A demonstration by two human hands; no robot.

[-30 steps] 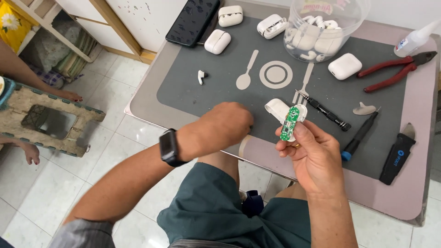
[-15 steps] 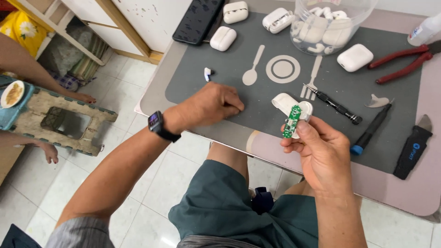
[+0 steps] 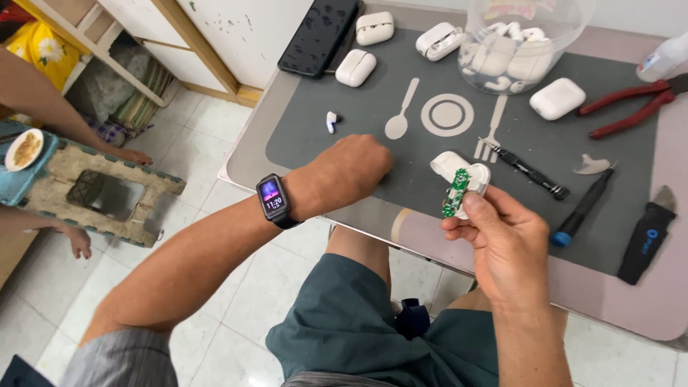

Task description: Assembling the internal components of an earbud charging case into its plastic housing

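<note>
Centre frame, my right hand (image 3: 502,244) pinches a green circuit board (image 3: 454,192) clear of its white shell (image 3: 459,169); my left hand (image 3: 351,168) rests fisted, empty, on the counter (image 3: 430,236).

Beside the clear jar (image 3: 527,39), whose top the edge cuts off, red pliers (image 3: 627,107) run out of view; the left hand's (image 3: 351,172) fingers are hidden underneath.

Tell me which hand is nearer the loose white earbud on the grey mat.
Left. The left hand rests just below-right of the earbud; the right hand, holding a green circuit board, is much farther right.
</note>
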